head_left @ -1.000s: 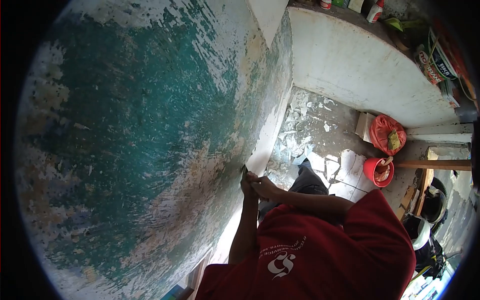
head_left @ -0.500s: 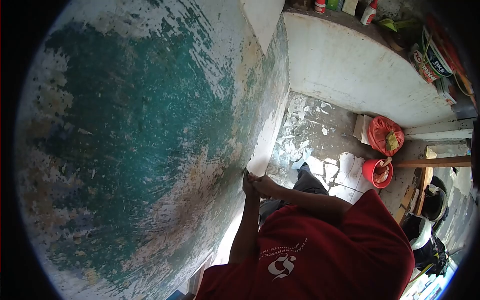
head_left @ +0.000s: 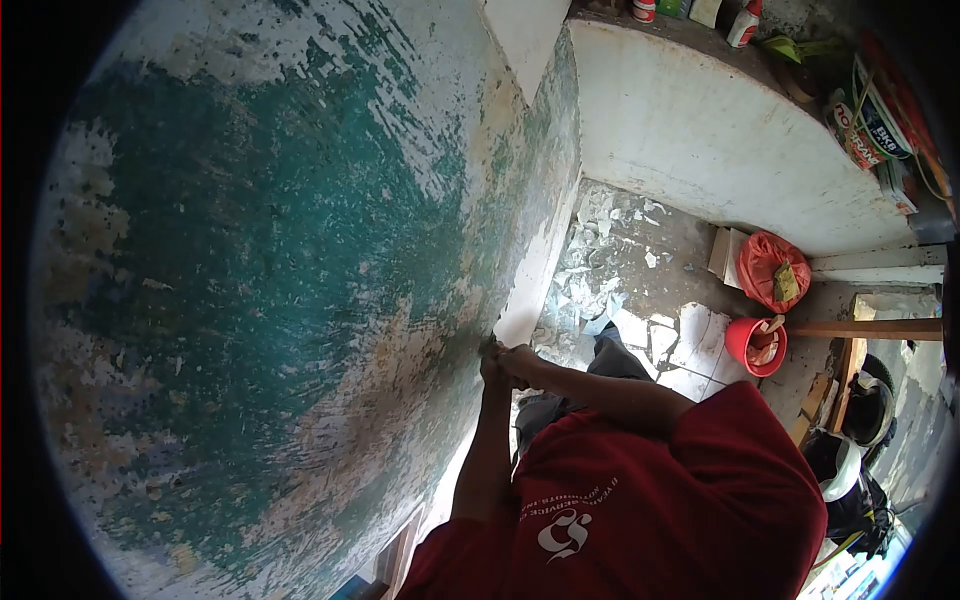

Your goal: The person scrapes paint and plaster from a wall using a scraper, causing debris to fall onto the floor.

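My left hand [head_left: 493, 367] is closed close to the wall [head_left: 290, 230], whose green paint is worn and patchy over pale plaster. My right hand [head_left: 519, 364] is also closed and presses up against the left, the two meeting at the wall's lower part. Whatever they grip is hidden by the fingers; only a small dark bit shows at the wall beside them. White flakes lie in a band along the foot of the wall, just beyond my hands.
Broken flakes [head_left: 590, 275] litter the floor. A red bucket [head_left: 735, 342] and an orange-red plastic bag [head_left: 757, 262] stand to the right, near a wooden beam [head_left: 870, 329]. Above, a ledge [head_left: 690, 50] carries bottles and a printed tub [head_left: 850, 135]. A helmet [head_left: 845, 465] sits at the far right.
Both hands have shifted very slightly left along with the forearms, still together at the wall. The view has moved a little; the surroundings look the same.
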The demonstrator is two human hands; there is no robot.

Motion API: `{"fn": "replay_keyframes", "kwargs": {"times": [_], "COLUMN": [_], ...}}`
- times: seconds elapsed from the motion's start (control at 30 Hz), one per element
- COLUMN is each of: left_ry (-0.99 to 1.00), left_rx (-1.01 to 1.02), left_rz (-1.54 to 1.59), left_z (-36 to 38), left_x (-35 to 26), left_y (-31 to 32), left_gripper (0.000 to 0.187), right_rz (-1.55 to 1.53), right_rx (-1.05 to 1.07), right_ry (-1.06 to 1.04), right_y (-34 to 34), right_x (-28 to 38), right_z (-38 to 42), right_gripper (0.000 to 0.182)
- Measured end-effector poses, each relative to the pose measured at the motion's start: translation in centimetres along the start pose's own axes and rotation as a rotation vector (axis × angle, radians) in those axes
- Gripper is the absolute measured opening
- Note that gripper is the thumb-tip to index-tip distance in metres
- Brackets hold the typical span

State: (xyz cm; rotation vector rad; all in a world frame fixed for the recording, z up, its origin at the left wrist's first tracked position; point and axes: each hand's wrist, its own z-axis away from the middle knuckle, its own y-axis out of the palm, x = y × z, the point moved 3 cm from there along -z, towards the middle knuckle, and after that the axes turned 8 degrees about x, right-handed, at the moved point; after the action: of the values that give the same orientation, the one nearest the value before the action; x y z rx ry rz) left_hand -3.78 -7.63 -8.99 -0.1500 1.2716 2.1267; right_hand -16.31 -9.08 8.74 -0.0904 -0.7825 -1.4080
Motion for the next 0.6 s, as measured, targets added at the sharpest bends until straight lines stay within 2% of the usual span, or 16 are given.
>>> {"fn": "replay_keyframes", "kwargs": {"times": [0.1, 0.2, 0.23, 0.37, 0.47, 0.5, 0.6], "left_ry": [0.035, 0.039, -0.007, -0.007, -0.018, 0.04, -0.046], "left_rx": [0.023, 0.065, 0.079, 0.118, -0.302, -0.235, -0.177], "left_rz": [0.29, 0.093, 0.194, 0.176, 0.108, -0.464, -0.189], "left_z": [3.1, 2.2, 1.2, 2.1, 6.1, 7.2, 6.9], "left_x": [-0.8, -1.5, -1.0, 0.0, -2.1, -2.8, -0.7], "left_y": [6.7, 5.3, 4.8, 5.4, 13.2, 15.6, 10.4], "left_gripper": [0.023, 0.022, 0.023, 0.019, 0.011, 0.009, 0.01], "right_rz": [-0.015, 0.089, -0.027, 0.014, 0.056, 0.033, 0.091], "right_rx": [-0.047, 0.039, 0.043, -0.022, 0.043, 0.045, 0.028], "right_ry": [-0.106, 0.055, -0.076, -0.067, -0.147, -0.098, -0.074], "right_y": [-0.1, -0.3, -0.2, -0.4, -0.2, 0.0, 0.1], "right_x": [2.3, 0.9, 1.6, 2.0, 1.7, 1.8, 0.7], "right_z": [5.3, 1.2, 1.2, 2.3, 2.6, 1.4, 0.3], "right_gripper": [0.027, 0.02, 0.021, 0.02, 0.022, 0.022, 0.02]}}
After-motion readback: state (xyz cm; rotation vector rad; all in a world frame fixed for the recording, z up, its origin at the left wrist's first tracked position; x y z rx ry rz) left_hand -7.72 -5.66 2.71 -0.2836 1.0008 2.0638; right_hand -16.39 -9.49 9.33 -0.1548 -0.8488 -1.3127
